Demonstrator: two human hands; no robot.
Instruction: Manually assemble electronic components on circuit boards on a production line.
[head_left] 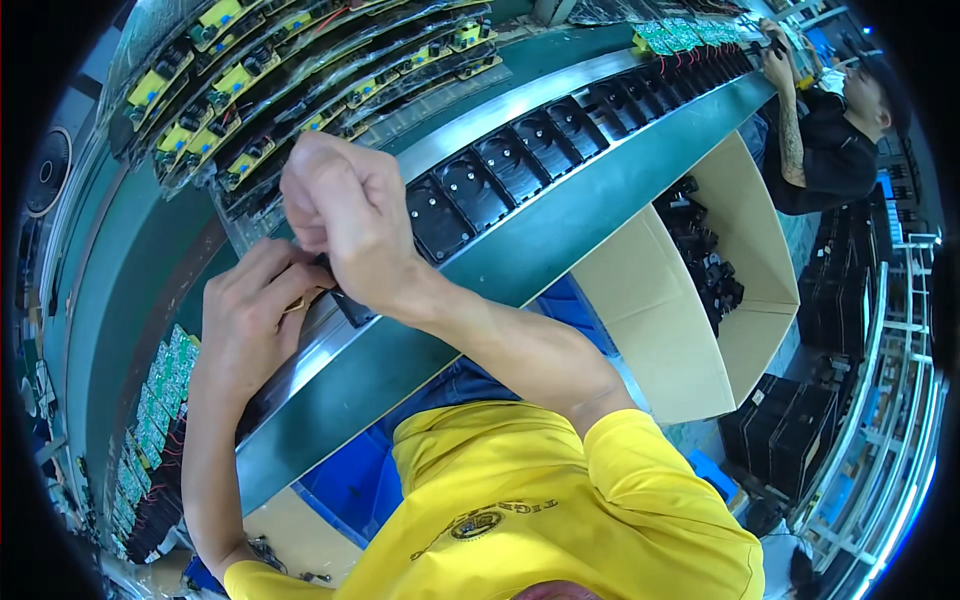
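My left hand (pixel 245 315) is bent over the near end of a row of black plastic housings (pixel 440 225). Its fingers are closed around something mostly hidden, with a thin tan edge showing beside them. Just above and to the right, my right hand (pixel 345 205) is curled like a fist. What it holds, if anything, cannot be seen. A black housing (pixel 352 308) shows partly beneath my right wrist, next to the left fingertips. The housings lie open side up along a shiny metal strip (pixel 480 130), and screw-like dots show inside some.
Layered trays hold yellow-and-black circuit boards (pixel 235 85) at the far left. Green circuit boards (pixel 165 385) with wires sit at left, and more green boards (pixel 685 38) at far right. A cardboard box (pixel 660 310) of black parts stands right. A co-worker (pixel 830 140) works beyond.
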